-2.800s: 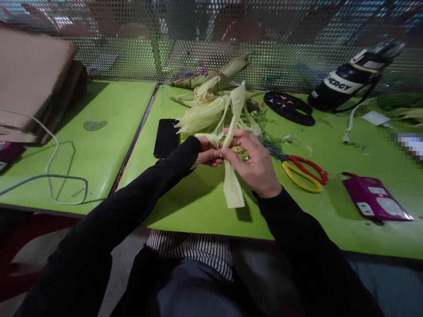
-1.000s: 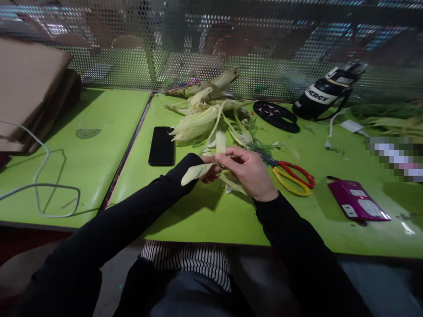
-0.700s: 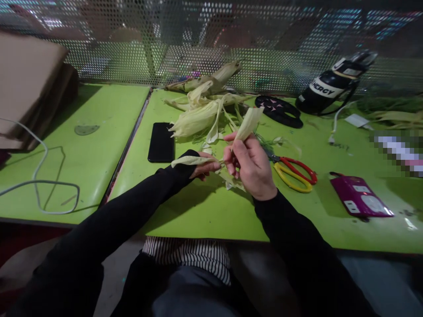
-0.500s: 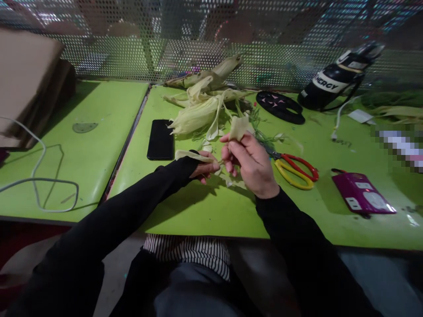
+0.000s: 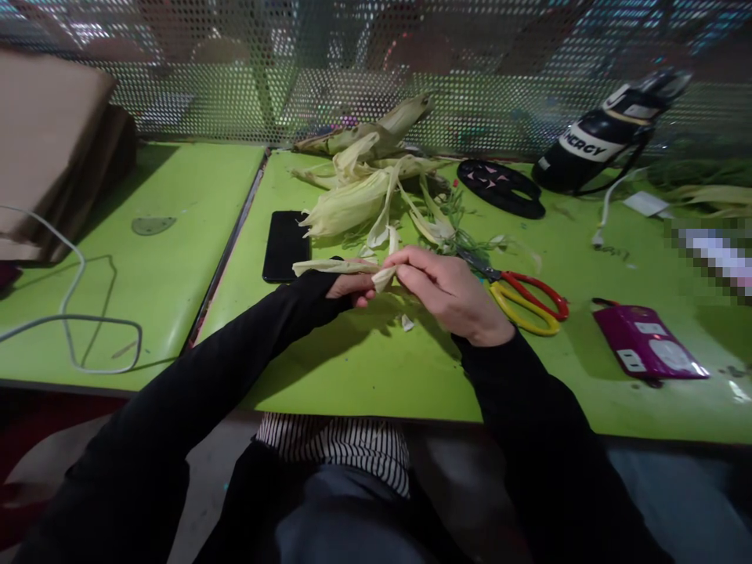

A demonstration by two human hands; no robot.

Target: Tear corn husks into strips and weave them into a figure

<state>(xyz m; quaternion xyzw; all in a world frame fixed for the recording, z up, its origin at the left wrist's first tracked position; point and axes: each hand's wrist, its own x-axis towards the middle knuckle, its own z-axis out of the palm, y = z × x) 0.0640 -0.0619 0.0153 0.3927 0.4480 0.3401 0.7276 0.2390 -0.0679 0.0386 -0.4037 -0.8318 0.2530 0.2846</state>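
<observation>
The right hand and the left hand meet fingertip to fingertip just above the green table, both closed in a pinch on a pale corn husk strip. The strip's folded end sits between the two sets of fingertips. Its free length runs leftward over the left hand, roughly level, and ends above the near end of a black phone. Nothing covers the pinch. A small husk scrap lies on the table just below the right hand. Behind the hands, toward the table's far edge, is a heap of corn husks. Just right of the right hand lie scissors with red and yellow handles, and further right a magenta packet. Both forearms, in black sleeves, angle in from the near edge, with the right palm down and its fingers curled.
</observation>
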